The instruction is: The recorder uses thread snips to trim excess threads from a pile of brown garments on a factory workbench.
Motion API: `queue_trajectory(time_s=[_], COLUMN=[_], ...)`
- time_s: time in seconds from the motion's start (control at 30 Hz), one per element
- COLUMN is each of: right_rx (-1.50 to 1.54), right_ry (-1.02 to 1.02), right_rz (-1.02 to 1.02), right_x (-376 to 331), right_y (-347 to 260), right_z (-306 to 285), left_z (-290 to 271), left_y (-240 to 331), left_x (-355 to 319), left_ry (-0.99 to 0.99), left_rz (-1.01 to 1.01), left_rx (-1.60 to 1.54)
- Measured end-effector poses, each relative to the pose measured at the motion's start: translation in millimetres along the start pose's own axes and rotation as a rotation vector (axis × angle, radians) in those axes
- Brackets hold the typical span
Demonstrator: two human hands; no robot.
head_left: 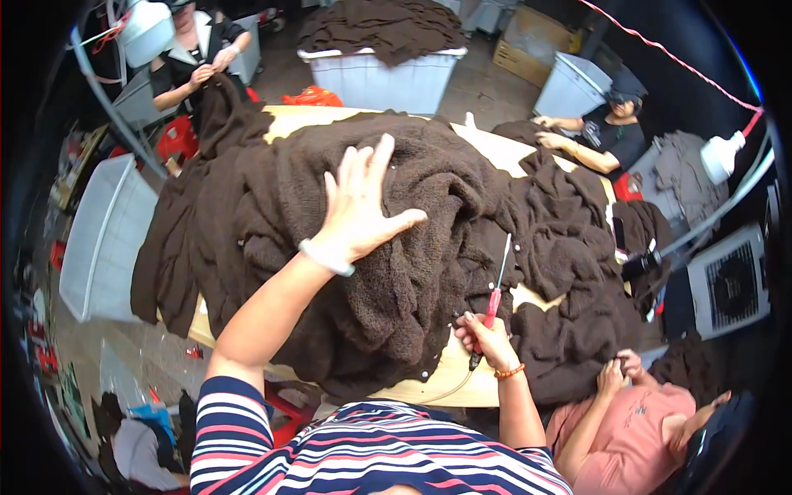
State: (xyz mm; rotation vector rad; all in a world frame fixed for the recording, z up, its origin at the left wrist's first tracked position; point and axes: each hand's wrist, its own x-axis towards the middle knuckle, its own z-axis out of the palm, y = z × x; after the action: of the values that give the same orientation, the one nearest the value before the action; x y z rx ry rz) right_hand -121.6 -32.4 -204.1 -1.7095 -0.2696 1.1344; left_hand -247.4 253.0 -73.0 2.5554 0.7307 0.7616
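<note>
A large heap of dark brown knitted fabric (412, 272) covers most of the wooden table (450, 371) before me. My left hand (359, 210) is over the middle of the heap, fingers spread; whether it touches the cloth I cannot tell. In my right hand (492, 340), near the table's front edge, is a red-handled corded tool (493, 307) with a long thin metal shaft. The shaft points away from me, and a pale cord runs from the handle's dark end. Several small white bits (517, 247) dot the cloth around it.
Co-workers handle brown cloth at the far left (186, 66), far right (606, 132) and near right (627, 412). Pale plastic bins stand at the back (379, 78) and left (97, 235). Lamps hang at the upper left (147, 33) and right (722, 157).
</note>
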Motion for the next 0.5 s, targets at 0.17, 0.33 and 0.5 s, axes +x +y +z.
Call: queue_trajectory(time_s=[0.17,0.33,0.5], right_rx=[0.01,-0.281,-0.598], right_ry=[0.119,0.269,0.504], right_rz=[-0.076,-0.022,-0.114], right_x=[-25,-39,-58], right_y=[-9,13,36], right_z=[27,42,49], left_z=[40,39,13], left_y=[-145,-237,-179], left_x=[39,57,45], left_ry=[-0.291,-0.316,-0.15], left_rz=[-0.291,-0.308,-0.136], left_rx=[0.518,0.458,0.302])
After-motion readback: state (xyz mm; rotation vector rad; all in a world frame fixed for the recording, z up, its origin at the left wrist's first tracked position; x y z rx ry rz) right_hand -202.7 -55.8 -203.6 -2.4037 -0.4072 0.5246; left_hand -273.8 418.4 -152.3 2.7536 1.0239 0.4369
